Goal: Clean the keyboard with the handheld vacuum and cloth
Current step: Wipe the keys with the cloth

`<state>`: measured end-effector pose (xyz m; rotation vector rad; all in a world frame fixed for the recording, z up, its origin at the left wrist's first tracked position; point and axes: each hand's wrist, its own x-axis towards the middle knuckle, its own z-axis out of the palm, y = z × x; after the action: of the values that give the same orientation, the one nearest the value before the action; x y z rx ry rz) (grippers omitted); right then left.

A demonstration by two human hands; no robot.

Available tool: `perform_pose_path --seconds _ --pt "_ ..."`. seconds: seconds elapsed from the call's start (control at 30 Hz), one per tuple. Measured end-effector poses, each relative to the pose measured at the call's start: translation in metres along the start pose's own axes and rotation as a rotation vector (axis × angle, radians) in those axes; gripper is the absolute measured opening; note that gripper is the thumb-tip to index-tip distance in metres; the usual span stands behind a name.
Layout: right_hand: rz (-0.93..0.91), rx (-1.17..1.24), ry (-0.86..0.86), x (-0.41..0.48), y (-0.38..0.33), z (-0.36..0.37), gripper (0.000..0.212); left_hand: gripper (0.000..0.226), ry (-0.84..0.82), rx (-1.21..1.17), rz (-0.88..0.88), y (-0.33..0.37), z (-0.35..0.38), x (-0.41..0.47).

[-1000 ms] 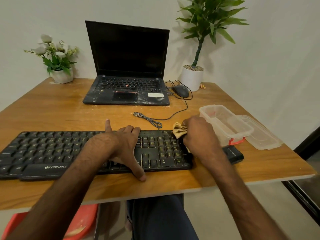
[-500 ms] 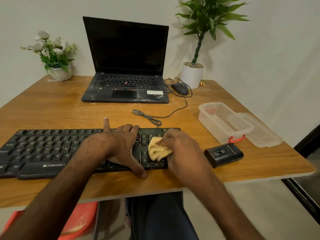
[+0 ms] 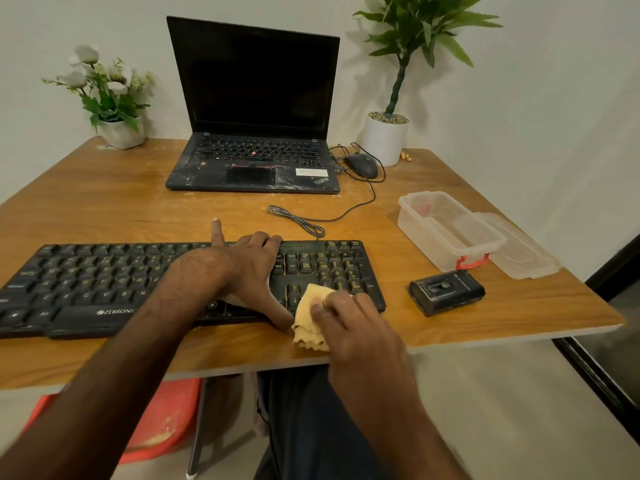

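A long black keyboard [image 3: 86, 285] lies across the front of the wooden table [image 3: 104, 202]. My left hand [image 3: 249, 268] rests flat on its middle right part, fingers spread, thumb at the front edge. My right hand [image 3: 346, 317] grips a crumpled yellow cloth [image 3: 310, 317] at the keyboard's front right corner, below the arrow keys; the cloth hangs partly over the table surface. A small black handheld vacuum [image 3: 446, 292] lies on the table to the right of the keyboard, untouched.
An open black laptop [image 3: 256, 109] stands at the back, with a wired mouse [image 3: 362, 165] and its cable beside it. A clear plastic box [image 3: 446, 230] and lid [image 3: 519, 251] sit at the right. Two potted plants [image 3: 110, 98] [image 3: 388, 133] stand at the back corners.
My right hand has swept the cloth from the keyboard's upper right corner down across the number pad to its front edge. My left hand has stayed in place.
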<state>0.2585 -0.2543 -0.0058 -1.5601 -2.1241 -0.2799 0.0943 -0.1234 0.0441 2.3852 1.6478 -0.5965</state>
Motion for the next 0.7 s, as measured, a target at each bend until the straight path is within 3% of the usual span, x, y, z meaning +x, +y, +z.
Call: perform_pose_path --seconds 0.13,0.3,0.53,0.7 --pt "0.175 0.006 -0.039 -0.007 0.014 -0.005 0.059 0.157 -0.04 -0.037 0.013 -0.004 -0.002 -0.002" --pt "0.335 -0.036 0.045 -0.01 0.025 -0.004 0.063 0.158 -0.035 -0.032 0.007 -0.001 -0.001 -0.001" --pt "0.18 0.051 0.068 -0.004 -0.012 0.012 0.049 0.147 0.007 0.027 -0.013 0.002 0.001 0.0" --pt "0.397 -0.023 0.037 -0.013 0.029 -0.008 0.06 0.157 -0.062 -0.014 -0.001 -0.002 -0.001 -0.002"
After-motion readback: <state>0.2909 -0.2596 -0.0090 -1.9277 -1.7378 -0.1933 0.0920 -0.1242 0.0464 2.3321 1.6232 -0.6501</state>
